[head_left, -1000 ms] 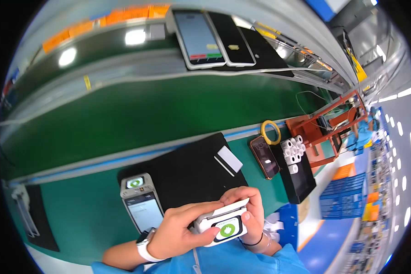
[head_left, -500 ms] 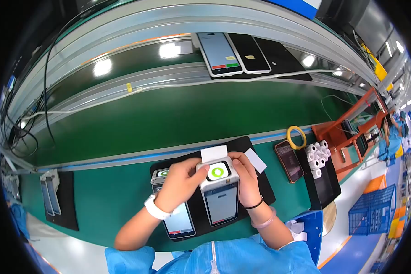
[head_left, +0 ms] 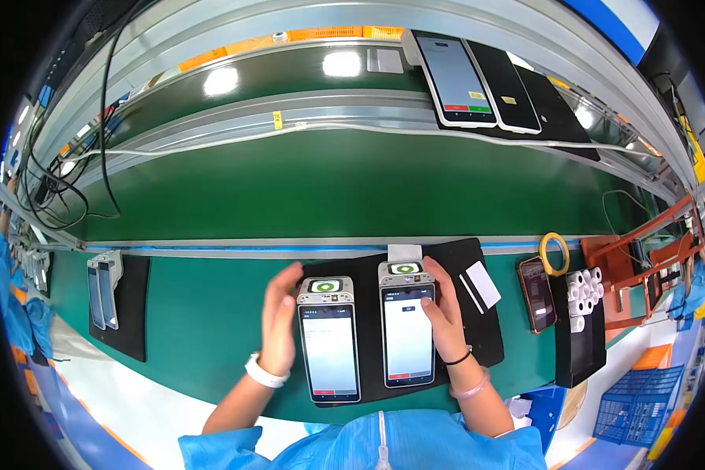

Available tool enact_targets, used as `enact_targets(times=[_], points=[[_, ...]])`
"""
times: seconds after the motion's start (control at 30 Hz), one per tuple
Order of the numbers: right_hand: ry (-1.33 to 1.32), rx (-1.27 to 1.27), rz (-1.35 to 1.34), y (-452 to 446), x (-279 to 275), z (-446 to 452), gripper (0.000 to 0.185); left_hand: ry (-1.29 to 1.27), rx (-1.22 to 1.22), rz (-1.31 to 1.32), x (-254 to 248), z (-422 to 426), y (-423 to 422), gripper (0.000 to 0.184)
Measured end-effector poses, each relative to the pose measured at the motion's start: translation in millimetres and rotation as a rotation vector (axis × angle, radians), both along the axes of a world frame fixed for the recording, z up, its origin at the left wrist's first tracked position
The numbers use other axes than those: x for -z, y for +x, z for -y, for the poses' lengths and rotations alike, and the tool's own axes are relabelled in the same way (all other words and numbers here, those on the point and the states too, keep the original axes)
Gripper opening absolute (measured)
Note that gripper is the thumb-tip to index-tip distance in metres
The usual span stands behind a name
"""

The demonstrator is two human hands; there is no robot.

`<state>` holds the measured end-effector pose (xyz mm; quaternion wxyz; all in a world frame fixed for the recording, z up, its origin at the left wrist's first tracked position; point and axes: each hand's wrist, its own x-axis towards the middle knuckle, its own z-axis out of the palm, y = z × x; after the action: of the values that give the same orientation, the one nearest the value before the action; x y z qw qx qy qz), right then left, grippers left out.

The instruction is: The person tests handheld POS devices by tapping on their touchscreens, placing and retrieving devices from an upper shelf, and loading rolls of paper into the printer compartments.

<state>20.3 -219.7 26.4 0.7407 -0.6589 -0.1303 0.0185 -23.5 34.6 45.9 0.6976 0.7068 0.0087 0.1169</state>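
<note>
Two white payment terminals with lit screens lie side by side on a black mat (head_left: 369, 313), each with a printer end showing a green round mark. The left payment terminal (head_left: 329, 352) has my left hand (head_left: 278, 325) beside its upper left edge, fingers stretched out and holding nothing. My right hand (head_left: 446, 321) grips the right edge of the right payment terminal (head_left: 409, 345), its thumb over the upper screen and its fingers along the side. A white paper strip (head_left: 404, 252) sticks out behind that terminal's printer end. White cards (head_left: 482, 285) lie right of my right hand.
To the right are a phone (head_left: 537, 294), a yellow tape roll (head_left: 554, 254) and a black box (head_left: 580, 352) with several white paper rolls (head_left: 584, 296). More terminals (head_left: 103, 294) rest on a mat at far left. A shelf above bears two devices (head_left: 456, 78).
My left hand has left the right terminal's printer end and moved left. That terminal's printer end now looks shut. My right thumb has moved down onto its screen. The view has shifted.
</note>
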Motion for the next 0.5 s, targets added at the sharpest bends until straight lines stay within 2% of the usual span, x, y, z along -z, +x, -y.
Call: enact_targets(times=[0.03,0.07,0.2,0.27,0.33,0.43,0.5], points=[[-0.003,0.008,-0.006,0.6,0.3,-0.5,0.052,-0.109,0.057,-0.045,0.1,9.6,-2.0,0.054],[-0.052,-0.005,0.012,2.0,0.2,-0.3,0.054,-0.037,0.032,-0.015,2.7,15.8,-0.1,0.05],[-0.155,-0.015,0.05,4.2,2.3,-0.5,0.061,-0.069,-0.01,-0.017,13.7,25.5,4.8,0.042],[-0.059,-0.037,-0.002,4.1,-2.0,-2.5,0.061,-0.112,-0.075,0.012,20.4,31.0,1.6,0.036],[0.083,-0.086,-0.1,6.0,-4.4,-1.0,0.057,-0.128,-0.089,0.027,23.4,31.8,0.4,0.038],[0.012,-0.139,-0.157,15.0,-8.8,5.3,0.053,-0.134,-0.018,0.039,24.5,21.5,1.1,0.042],[-0.146,-0.188,-0.102,23.9,-5.5,8.8,0.052,-0.208,-0.003,0.06,28.7,13.9,3.7,0.044]])
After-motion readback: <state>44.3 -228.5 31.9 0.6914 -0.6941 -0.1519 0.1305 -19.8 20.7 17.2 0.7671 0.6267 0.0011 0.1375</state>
